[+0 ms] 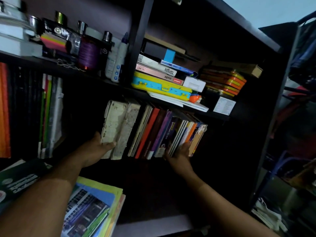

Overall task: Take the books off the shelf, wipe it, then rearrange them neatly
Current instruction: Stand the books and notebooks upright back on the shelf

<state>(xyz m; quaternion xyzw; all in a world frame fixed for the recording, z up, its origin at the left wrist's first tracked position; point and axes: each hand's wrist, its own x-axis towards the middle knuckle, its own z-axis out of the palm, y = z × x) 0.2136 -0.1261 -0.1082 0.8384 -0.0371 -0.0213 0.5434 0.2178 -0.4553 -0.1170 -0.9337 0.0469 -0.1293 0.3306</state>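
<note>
So the row of books stands under the yellow case; left hand curls round its worn white end, right hand cups the other end, fingers together.

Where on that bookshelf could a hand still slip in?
Dark gaps flank the row of books: one between the left hand and the folders, one beyond the right hand. The upper shelf is crowded.

You can read "Target" on the white book spine and "MARK" on the pink book spine beneath it.
</note>
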